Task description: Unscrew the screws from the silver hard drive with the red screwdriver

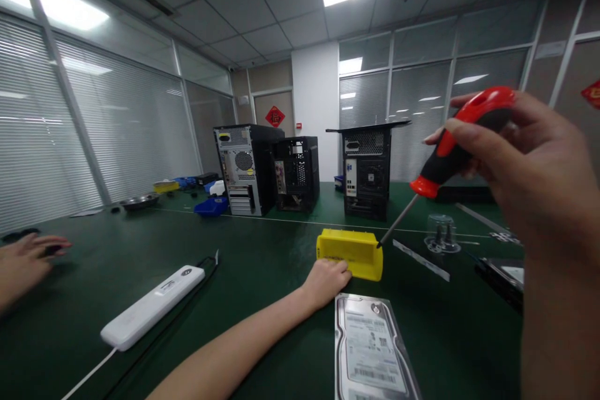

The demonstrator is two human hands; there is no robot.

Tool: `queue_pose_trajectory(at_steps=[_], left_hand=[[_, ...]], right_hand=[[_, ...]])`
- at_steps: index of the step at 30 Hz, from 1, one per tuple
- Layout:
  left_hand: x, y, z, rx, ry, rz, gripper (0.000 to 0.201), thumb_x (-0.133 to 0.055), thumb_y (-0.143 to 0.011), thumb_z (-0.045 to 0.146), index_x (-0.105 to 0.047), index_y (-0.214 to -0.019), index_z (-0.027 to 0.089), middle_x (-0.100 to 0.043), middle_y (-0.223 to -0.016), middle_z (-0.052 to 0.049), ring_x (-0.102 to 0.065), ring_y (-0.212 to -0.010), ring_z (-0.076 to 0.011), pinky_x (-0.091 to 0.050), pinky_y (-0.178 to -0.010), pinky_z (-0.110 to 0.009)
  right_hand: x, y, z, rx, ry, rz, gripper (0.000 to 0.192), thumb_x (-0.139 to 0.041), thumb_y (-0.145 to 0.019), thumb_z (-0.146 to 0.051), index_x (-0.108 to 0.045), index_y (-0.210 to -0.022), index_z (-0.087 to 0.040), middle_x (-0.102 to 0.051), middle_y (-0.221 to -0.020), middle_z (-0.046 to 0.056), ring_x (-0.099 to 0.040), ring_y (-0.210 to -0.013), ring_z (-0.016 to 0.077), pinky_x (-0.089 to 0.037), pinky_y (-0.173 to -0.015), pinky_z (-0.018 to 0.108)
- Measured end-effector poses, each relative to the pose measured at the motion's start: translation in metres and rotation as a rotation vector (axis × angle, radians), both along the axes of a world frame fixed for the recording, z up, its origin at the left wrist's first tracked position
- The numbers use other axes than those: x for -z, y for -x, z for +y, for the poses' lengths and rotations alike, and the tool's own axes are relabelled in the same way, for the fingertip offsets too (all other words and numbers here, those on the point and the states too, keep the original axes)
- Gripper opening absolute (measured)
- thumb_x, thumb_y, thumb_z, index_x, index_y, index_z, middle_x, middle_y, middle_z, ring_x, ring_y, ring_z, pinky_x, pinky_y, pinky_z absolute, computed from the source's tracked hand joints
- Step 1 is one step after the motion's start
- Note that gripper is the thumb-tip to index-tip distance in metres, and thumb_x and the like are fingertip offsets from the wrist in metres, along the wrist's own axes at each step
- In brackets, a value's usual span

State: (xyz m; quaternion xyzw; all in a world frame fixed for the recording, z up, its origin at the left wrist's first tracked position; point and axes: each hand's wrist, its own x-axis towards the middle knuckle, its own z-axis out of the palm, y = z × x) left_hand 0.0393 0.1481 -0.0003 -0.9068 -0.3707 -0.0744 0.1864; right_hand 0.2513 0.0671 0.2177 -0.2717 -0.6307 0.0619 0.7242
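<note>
Near the middle of the green table, the left hand rests its fingers against the near side of a yellow box, steadying it. The right hand, raised at right, grips a screwdriver by its red-and-black handle, shaft slanting down so the tip meets the box's right top edge. A hard drive lies just near of the blocky, plain box.

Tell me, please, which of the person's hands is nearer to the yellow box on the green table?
Left. The left hand rests against the yellow box at its near side; the right hand is raised to its right, holding a screwdriver.
</note>
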Motion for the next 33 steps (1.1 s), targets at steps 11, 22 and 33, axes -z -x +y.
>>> queue_pose_trajectory(at_steps=[11, 22, 33], left_hand=[[0.001, 0.001, 0.003, -0.046, -0.004, -0.085, 0.018, -0.043, -0.098, 0.023, -0.059, -0.093, 0.015, -0.064, -0.093, -0.003, -0.066, -0.081, -0.016, -0.051, -0.066, -0.025], [-0.006, 0.009, -0.007, -0.134, 0.126, -0.31, 0.011, -0.038, -0.099, 0.024, -0.047, -0.101, 0.018, -0.063, -0.098, -0.003, -0.063, -0.086, -0.0162, -0.05, -0.07, -0.024], [-0.031, 0.047, -0.06, 0.076, 0.401, -0.536, 0.019, -0.042, -0.098, 0.033, -0.056, -0.096, 0.019, -0.064, -0.089, -0.002, -0.061, -0.074, -0.0136, -0.048, -0.062, -0.021]], right_hand=[[0.0, 0.0, -0.002, 0.008, 0.08, 0.009, 0.04, -0.08, -0.064, -0.043, -0.068, -0.097, -0.024, -0.07, -0.079, 0.0, -0.06, -0.064, 0.0113, -0.046, -0.045, 0.017], [0.0, 0.001, -0.004, -0.021, 0.164, -0.009, 0.043, -0.079, -0.061, -0.047, -0.066, -0.095, -0.024, -0.07, -0.076, 0.0, -0.06, -0.061, 0.0125, -0.045, -0.044, 0.019], [-0.002, -0.001, -0.004, -0.105, 0.195, -0.079, 0.047, -0.079, -0.057, -0.044, -0.066, -0.098, -0.026, -0.068, -0.069, -0.001, -0.057, -0.051, 0.0124, -0.051, -0.045, 0.021]])
